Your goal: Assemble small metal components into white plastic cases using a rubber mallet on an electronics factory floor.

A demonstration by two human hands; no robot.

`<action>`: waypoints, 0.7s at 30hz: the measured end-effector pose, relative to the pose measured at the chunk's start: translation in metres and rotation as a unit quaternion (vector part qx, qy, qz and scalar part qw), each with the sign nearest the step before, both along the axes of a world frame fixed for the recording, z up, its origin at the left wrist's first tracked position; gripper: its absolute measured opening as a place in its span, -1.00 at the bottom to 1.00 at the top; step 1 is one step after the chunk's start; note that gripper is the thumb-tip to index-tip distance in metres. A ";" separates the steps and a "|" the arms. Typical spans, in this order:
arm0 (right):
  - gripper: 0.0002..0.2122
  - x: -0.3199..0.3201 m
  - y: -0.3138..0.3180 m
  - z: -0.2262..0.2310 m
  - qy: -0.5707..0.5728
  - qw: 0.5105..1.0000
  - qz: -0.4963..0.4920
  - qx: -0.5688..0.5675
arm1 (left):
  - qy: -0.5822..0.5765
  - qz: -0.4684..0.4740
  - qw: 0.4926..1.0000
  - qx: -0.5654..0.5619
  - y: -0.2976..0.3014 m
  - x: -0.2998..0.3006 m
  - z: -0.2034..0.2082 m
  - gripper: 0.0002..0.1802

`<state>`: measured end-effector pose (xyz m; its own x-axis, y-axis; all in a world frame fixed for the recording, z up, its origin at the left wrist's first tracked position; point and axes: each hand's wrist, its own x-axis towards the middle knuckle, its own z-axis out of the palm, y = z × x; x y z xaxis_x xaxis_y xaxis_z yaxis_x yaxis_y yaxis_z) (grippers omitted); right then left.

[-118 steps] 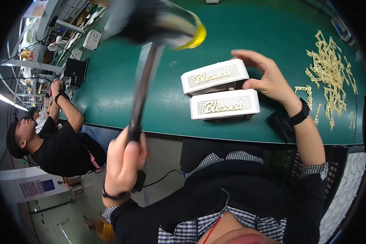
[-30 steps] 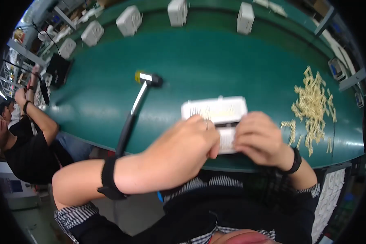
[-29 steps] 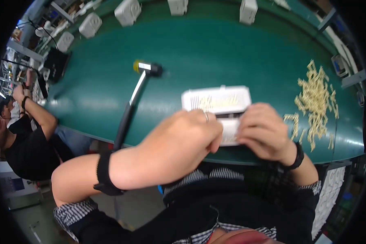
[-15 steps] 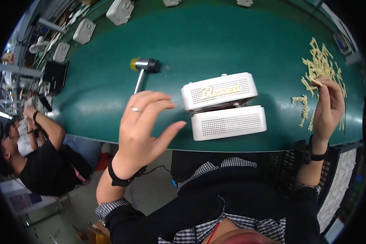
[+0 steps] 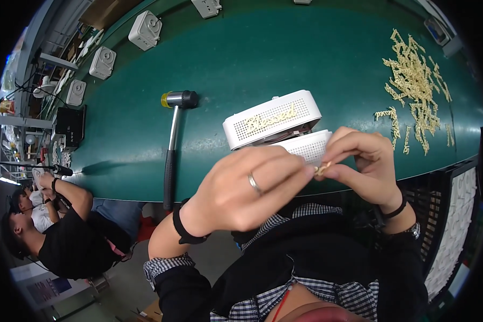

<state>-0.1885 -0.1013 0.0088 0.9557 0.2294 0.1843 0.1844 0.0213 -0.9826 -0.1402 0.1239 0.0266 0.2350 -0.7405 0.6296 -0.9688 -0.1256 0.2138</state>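
Green counter [image 5: 263, 59]. One cream script cutout [image 5: 321, 170] sat pinched between left grip [image 5: 244, 185] and right grip [image 5: 366, 163], near the nearer of two white perforated housings [image 5: 268, 110]. One mallet [image 5: 173, 137] lay left; piled cutouts [image 5: 413, 75], right, uncountable.

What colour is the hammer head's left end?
Yellow; the left end shows best in the head view.
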 end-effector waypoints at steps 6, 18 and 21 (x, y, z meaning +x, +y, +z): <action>-0.72 0.013 -0.007 -0.007 -0.193 0.965 -0.065 -0.168 | 0.124 0.043 0.991 0.024 0.004 0.003 -0.010 -0.60; -0.67 0.018 -0.019 -0.016 -0.248 0.942 -0.039 -0.223 | 0.109 0.060 0.990 0.064 -0.002 0.003 -0.005 -0.60; -0.67 0.020 -0.020 -0.018 -0.282 0.925 -0.025 -0.252 | 0.074 0.076 0.990 0.097 -0.003 0.000 -0.001 -0.59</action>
<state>-0.1689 -0.1216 -0.0096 0.7516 0.3810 0.5384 0.6596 -0.4353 -0.6127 -0.1405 0.1209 0.0255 0.4310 -0.7938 0.4291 -0.8958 -0.3193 0.3090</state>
